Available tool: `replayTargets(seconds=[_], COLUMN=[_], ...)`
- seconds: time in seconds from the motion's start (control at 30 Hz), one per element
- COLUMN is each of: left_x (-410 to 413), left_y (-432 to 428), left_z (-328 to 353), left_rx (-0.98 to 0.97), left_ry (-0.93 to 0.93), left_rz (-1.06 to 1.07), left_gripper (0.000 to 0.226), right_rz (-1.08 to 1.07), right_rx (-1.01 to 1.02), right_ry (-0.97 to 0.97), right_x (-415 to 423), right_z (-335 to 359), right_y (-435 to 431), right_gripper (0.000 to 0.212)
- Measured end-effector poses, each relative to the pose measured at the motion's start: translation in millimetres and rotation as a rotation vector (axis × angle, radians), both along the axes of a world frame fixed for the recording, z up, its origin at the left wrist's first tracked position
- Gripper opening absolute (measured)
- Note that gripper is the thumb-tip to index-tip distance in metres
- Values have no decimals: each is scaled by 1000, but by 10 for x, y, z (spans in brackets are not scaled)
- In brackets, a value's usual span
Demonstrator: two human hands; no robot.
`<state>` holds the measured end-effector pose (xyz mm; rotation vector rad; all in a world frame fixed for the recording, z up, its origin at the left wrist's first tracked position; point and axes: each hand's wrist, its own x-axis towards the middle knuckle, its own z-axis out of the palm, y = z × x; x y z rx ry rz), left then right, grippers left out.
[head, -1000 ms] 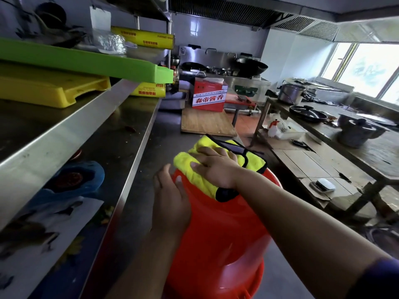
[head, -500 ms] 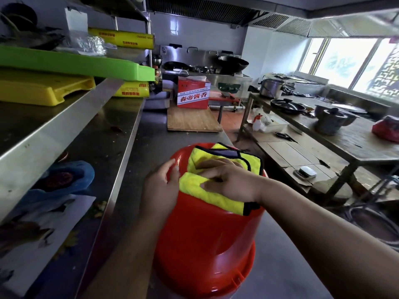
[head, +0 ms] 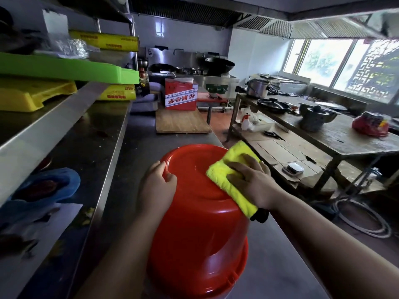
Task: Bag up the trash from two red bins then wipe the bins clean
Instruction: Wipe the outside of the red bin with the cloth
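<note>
— Nearest?
— Red bin (head: 200,223), upside down on the steel desk (head: 140,143), close to the desk's right-hand edge. Mouth down against the steel, rim nearest the viewer, flat base up and farther off.
— Long axis?
— Rim to base, roughly vertical. Truly plumb or slightly tipped: hard to say through the wide lens.
— Left hand (head: 156,184)?
— At the left edge of the base. Thumb hooked over onto the flat top, fingers curled down the side wall, gripping the bin.
— Right hand (head: 251,182)?
— On the right shoulder of the base. Fingers spread and nearly straight, pressing a yellow microfibre cloth (head: 224,169) flat against the plastic. Not closed round it. Dark trim of the cloth dangling just under the wrist.
— Beyond the bin?
— Same desk, farther along: wooden cutting board (head: 181,123) lying flat, with a red carton (head: 181,98) bearing a white label at its far edge.
— To the left?
— Steel shelf (head: 54,117) above the desk, carrying a green cutting board (head: 71,69) stacked on a yellow cutting board (head: 32,93). Yellow cling-wrap box (head: 117,93) just past them.
— Far end?
— Large black wok (head: 217,65) on the cooking range against the back wall.
— Right side?
— Across the aisle, a worn wooden desk (head: 345,137) with a black lidded pan (head: 273,105) and a metal lidded pot (head: 316,117), well apart from the bin.
</note>
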<state>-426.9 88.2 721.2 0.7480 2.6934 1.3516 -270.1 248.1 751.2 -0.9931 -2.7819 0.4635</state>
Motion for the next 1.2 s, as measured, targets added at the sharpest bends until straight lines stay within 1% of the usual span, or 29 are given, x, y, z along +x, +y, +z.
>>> replayTargets(seconds=[0.03, 0.07, 0.1, 0.17, 0.23, 0.3, 0.37, 0.47, 0.6, 0.7, 0.8, 0.9, 1.0, 1.03, 1.13, 1.2], left_x=[-1, -4, -12, -31, -48, -58, -72, -96, -97, -70, -47, -39, -33, -26, -19, -10], left_y=[-6, -8, -8, -9, -10, -14, -17, -22, -28, -44, -67, -73, -65, -64, -54, -45], left_z=[8, 12, 12, 4, -7, -21, -38, -79, -109, -119, -121, -130, -128, -127, -124, -118], left_rx=[-2, -4, -5, 2, 9, 8, 12, 14, 29, 55, 88, 95, 112, 114, 111, 97], left_ry=[4, 6, 6, 2, 6, 23, 37, 73, 112, 104, 60, 62, 68, 60, 51, 53], left_rz=[-4, -9, -15, -27, -36, -50, -67, -83, -91, -98, -87, -74, -59, -56, -44, -28], left_gripper=[50, 50, 50, 49, 49, 48, 48, 46, 43, 42, 42, 42, 41, 41, 41, 41], right_rz=[-37, -36, -32, -19, -30, -58, -30, 66, 255, 386, 439, 394, 290, 249, 124, 93], right_rx=[-17, 1, 8, 24, 19, 30, 88, 121, 114, 94, 88, 78, 105, 117, 142, 173], right_ry=[-12, -78, -128, -142, -226, -240, -253, -235, -190, -187, -149, -162, -263, -282, -243, -207], right_x=[-54, -110, -163, -309, -455, -633, -826, -1106, -1301, -1151, -860, -589, -385, -344, -329, -390], right_z=[36, 78, 140, 162, 182, 166, 156, 130, 91, 82, 94, 135, 164, 162, 111, 79], right_y=[36, 81, 110, 224, 292, 318, 272, 138, -154, -279, -281, -250, -216, -205, -168, -169], right_gripper=[52, 52, 49, 45, 50, 56, 52, 51, 54, 54, 54, 60, 81, 85, 87, 86])
